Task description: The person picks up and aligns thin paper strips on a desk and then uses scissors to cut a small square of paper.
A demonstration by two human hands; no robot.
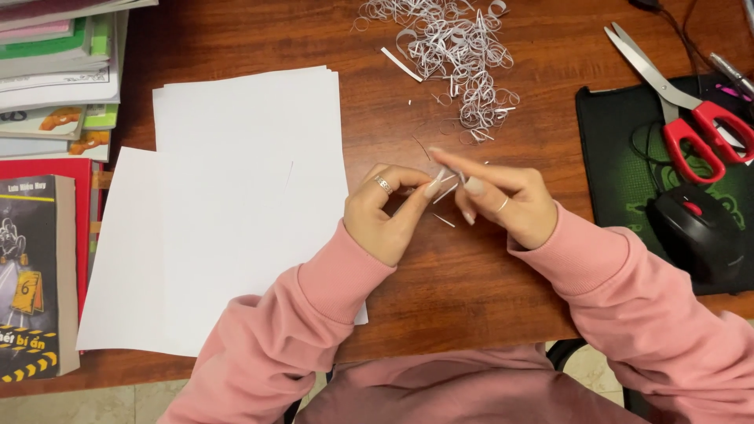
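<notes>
head view | looks steeply down, close | wooden desk [440, 290] fills frame

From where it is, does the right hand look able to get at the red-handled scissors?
Probably yes: the red-handled scissors lie uncovered on the black mat beside the right hand, though its fingers pinch a thin paper strip.

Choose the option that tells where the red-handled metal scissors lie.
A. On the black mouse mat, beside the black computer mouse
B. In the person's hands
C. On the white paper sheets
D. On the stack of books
A: the red-handled metal scissors rest partly on the black mouse mat, just above the black computer mouse.
</notes>
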